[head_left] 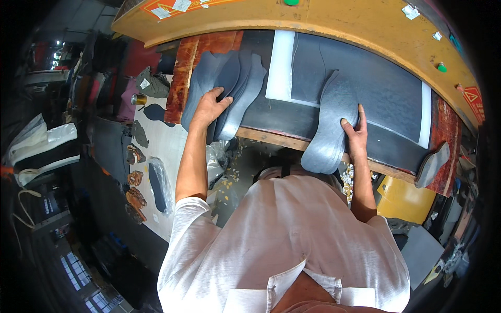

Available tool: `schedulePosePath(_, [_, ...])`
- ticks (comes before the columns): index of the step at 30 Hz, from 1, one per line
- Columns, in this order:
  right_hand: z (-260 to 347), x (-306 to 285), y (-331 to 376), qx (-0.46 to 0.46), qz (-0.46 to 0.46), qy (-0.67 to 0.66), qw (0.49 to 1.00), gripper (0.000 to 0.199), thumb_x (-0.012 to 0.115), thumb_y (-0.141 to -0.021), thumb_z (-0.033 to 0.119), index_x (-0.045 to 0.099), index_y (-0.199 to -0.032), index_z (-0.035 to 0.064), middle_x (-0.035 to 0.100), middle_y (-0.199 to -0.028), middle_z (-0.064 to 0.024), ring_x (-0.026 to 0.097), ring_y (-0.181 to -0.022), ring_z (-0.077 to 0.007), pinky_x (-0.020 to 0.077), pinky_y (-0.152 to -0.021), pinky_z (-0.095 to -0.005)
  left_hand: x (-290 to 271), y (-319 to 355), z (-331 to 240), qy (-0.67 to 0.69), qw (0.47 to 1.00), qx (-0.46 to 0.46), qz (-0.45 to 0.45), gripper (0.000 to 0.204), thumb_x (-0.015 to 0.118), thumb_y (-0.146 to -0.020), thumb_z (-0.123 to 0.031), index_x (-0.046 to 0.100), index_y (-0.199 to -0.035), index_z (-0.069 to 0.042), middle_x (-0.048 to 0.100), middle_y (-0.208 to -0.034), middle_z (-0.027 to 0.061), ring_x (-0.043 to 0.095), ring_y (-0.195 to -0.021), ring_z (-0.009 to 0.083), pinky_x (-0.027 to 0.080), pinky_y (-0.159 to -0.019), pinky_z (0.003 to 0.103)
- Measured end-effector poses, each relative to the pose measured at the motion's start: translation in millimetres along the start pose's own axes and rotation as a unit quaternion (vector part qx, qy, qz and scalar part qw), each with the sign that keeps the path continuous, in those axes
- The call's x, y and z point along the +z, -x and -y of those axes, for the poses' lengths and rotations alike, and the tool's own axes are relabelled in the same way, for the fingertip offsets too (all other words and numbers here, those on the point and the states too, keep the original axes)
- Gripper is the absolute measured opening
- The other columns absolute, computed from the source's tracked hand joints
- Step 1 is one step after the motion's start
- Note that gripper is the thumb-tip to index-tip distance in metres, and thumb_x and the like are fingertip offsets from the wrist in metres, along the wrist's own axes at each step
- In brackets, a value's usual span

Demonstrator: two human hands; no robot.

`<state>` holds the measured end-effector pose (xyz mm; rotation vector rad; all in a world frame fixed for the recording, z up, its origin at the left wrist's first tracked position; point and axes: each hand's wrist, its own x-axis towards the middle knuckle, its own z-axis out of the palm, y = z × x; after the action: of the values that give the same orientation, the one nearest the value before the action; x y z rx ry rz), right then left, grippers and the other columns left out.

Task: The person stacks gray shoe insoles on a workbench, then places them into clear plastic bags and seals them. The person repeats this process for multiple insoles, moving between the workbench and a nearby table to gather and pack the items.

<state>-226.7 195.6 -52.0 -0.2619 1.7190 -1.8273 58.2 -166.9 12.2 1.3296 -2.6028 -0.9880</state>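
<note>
Several dark grey shoe insoles (250,88) lie fanned out in overlapping piles at the left of the work board. On top of them rests my left hand (211,106), its thumb and finger apart, touching the surface. My right hand (356,133) grips a small stack of grey insoles (334,125) by the right edge. The thumb is on top and one finger lies along the side; the other fingers are hidden below. This stack reaches over the front edge of a black sheet (376,88), which has pale strips along its sides.
A yellow machine beam (334,16) with green buttons spans the far side. Another grey insole pile (433,165) sits at the right end. On a pale table (162,141) at the left are a bagged insole (157,185), a can (138,99) and rolls of brown tape (134,178).
</note>
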Motion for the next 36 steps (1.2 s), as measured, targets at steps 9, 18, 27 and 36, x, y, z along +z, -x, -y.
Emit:
schedulePosePath(9, [0.1, -1.2, -0.1, 0.000, -0.001, 0.001, 1.000, 0.087, 0.079, -0.088, 0.010, 0.032, -0.161, 0.0085, 0.051, -0.147, -0.0208, 0.057, -0.124, -0.0259, 0.0485, -0.104, -0.0347, -4.7, 1.8, -8.3, -0.017, 1.000, 0.009, -0.011, 0.054, 0.065, -0.092, -0.027, 0.061, -0.134, 0.007, 0.064, -0.131, 0.0304, 0.059, -0.129, 0.0412, 0.045, -0.112, 0.042])
schedulePosePath(18, [2.4, -2.0, 1.5, -0.010, -0.002, 0.012, 1.000, 0.086, 0.079, -0.089, 0.010, 0.032, -0.161, 0.0083, 0.044, -0.154, -0.0195, 0.052, -0.131, -0.0245, 0.0452, -0.108, -0.0351, -2.2, 2.4, -59.1, -0.290, 0.954, 0.036, -0.070, 0.033, 0.052, -0.087, -0.005, 0.057, -0.117, 0.009, 0.069, -0.088, 0.0341, 0.070, -0.087, 0.0501, 0.056, -0.081, 0.057])
schedulePosePath(27, [-1.7, -4.6, 1.1, 0.032, -0.005, 0.004, 0.999, 0.084, 0.077, -0.090, 0.009, 0.032, -0.161, 0.0087, 0.052, -0.145, -0.0164, 0.055, -0.124, -0.0213, 0.0459, -0.106, -0.0340, 63.7, 57.2, -182.9, -0.134, 0.988, 0.071, -0.030, 0.035, 0.052, -0.094, -0.010, 0.059, -0.122, 0.010, 0.069, -0.079, 0.0284, 0.071, -0.076, 0.0449, 0.057, -0.066, 0.053])
schedulePosePath(36, [-2.8, -15.3, 0.6, -0.002, 0.019, -0.014, 1.000, 0.083, 0.068, -0.099, 0.037, 0.025, -0.162, 0.0032, 0.042, -0.156, -0.0197, 0.044, -0.138, -0.0237, 0.0414, -0.111, -0.0349, 190.3, 95.7, -243.7, -0.113, 0.940, 0.279, 0.161, 0.083, 0.074, -0.088, -0.044, 0.048, -0.143, 0.012, 0.042, -0.151, 0.0339, 0.043, -0.135, 0.0573, 0.040, -0.113, 0.057])
